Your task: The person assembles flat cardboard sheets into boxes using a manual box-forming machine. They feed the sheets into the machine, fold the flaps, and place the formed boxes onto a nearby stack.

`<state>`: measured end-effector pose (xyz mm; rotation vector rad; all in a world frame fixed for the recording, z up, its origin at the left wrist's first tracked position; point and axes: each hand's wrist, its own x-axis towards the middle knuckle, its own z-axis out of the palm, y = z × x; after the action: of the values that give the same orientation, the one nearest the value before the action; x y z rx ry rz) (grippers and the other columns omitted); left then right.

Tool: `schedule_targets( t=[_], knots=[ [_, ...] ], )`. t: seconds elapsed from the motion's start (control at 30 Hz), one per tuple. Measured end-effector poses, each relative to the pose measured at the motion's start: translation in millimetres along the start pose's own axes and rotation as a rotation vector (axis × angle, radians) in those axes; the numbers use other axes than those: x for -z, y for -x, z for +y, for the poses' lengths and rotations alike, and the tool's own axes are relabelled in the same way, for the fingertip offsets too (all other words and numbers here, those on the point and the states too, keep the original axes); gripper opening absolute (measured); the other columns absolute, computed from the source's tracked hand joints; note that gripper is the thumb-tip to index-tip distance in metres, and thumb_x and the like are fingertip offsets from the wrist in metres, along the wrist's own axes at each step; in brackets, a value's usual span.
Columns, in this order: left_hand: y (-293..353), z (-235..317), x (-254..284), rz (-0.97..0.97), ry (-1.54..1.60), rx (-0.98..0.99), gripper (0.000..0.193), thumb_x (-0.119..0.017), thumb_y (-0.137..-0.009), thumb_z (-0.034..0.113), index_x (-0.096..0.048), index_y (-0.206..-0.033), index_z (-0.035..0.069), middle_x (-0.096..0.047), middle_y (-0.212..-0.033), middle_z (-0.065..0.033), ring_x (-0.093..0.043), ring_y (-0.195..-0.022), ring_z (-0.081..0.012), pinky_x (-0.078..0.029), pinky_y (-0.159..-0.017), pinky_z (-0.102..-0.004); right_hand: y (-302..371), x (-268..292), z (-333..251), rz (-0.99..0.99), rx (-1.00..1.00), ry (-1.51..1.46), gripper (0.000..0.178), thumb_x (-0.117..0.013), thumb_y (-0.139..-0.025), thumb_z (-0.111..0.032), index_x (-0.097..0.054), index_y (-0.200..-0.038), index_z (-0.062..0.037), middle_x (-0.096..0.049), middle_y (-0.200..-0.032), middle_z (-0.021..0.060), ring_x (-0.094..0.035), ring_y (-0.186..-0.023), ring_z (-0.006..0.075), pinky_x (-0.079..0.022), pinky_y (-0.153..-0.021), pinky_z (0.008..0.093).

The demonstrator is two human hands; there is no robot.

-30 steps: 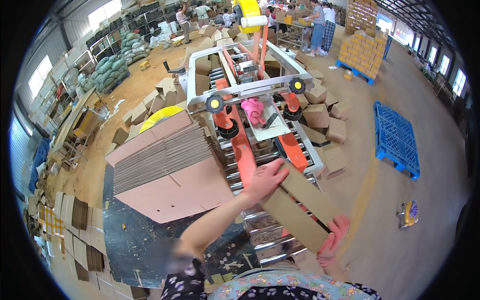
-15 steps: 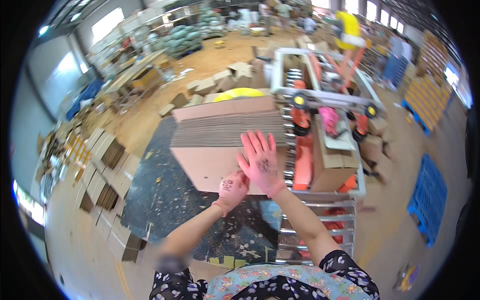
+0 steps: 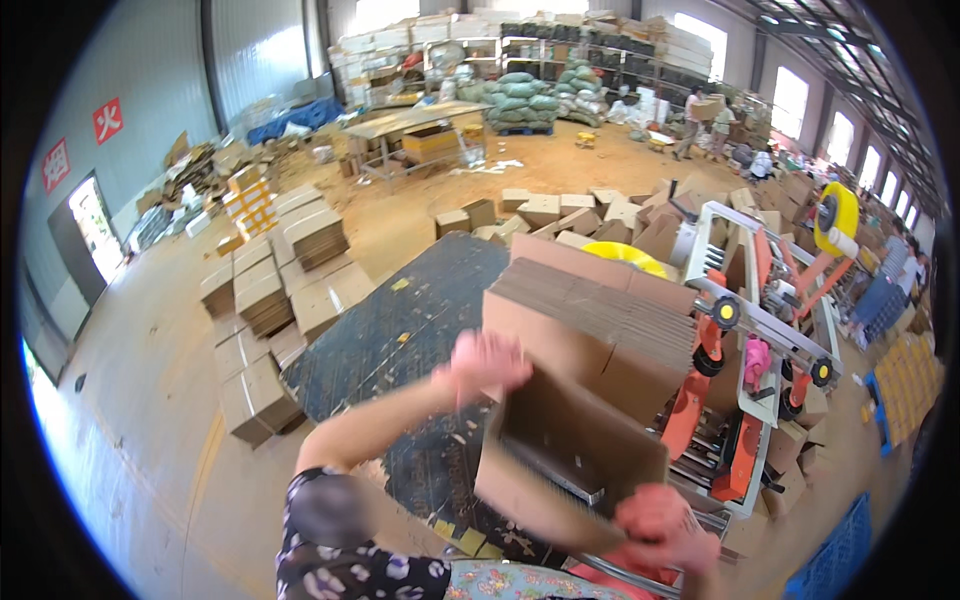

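Observation:
A brown cardboard box (image 3: 528, 492), opened into a square tube, stands tilted in front of me. My left hand (image 3: 488, 362), in a pink glove and blurred by motion, is closed on its far left corner. At the near right corner, the curled fingers of my right hand (image 3: 662, 528), also in a pink glove, grip the box; part of the thumb side is hidden. Just behind the box lies a stack of flattened cartons (image 3: 590, 300), on a dark, scuffed tabletop (image 3: 370, 335).
To the right stands a carton-sealing machine (image 3: 752, 270) with orange arms, rollers and a yellow tape roll (image 3: 833, 215). Bundled flat cartons (image 3: 262, 290) sit on the floor at the left. Made-up boxes (image 3: 560, 208) lie beyond the table. A blue pallet (image 3: 835, 560) is at the lower right.
A carton has come off the stack and been opened out. My right hand has gone from lying flat on the stack to the box's near right corner. The view has turned left.

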<state>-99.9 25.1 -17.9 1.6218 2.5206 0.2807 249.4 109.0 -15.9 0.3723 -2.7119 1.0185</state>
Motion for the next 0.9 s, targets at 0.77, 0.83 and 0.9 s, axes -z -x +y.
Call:
schedule_targets(
  t=[0.77,0.83,0.9],
  knots=[
    [90,52,-114,-0.086,0.628,-0.094,0.071,-0.064,-0.088,0.031,-0.035,-0.140,-0.007,-0.040,-0.140,-0.0269,-0.046,-0.126,-0.0387,-0.038,-0.105,-0.0460,116,-133,-10,0.625,-0.405,0.312,0.036,-0.068,-0.079,-0.024,-0.066,-0.110,-0.0059,-0.061,-0.116,0.0132,-0.056,-0.112,0.0330,-0.030,-0.107,0.0532],
    [39,115,-90,-0.575,0.917,-0.053,0.075,-0.065,-0.088,0.035,-0.033,-0.141,-0.007,-0.053,-0.131,-0.0235,-0.055,-0.119,-0.0270,-0.043,-0.100,-0.0342,127,-130,-14,0.934,-0.476,0.300,0.031,-0.062,-0.079,-0.013,-0.066,-0.109,-0.0055,-0.061,-0.114,0.0155,-0.054,-0.111,0.0347,-0.032,-0.104,0.0550],
    [2,193,-88,-0.696,0.909,-0.198,0.066,-0.063,-0.090,0.035,-0.040,-0.138,-0.003,-0.062,-0.122,-0.0165,-0.058,-0.113,-0.0218,-0.045,-0.097,-0.0330,160,-130,-31,1.237,-0.590,0.417,0.029,-0.054,-0.080,-0.006,-0.062,-0.108,-0.0050,-0.056,-0.119,0.0171,-0.051,-0.113,0.0360,-0.036,-0.097,0.0531]
  ],
)
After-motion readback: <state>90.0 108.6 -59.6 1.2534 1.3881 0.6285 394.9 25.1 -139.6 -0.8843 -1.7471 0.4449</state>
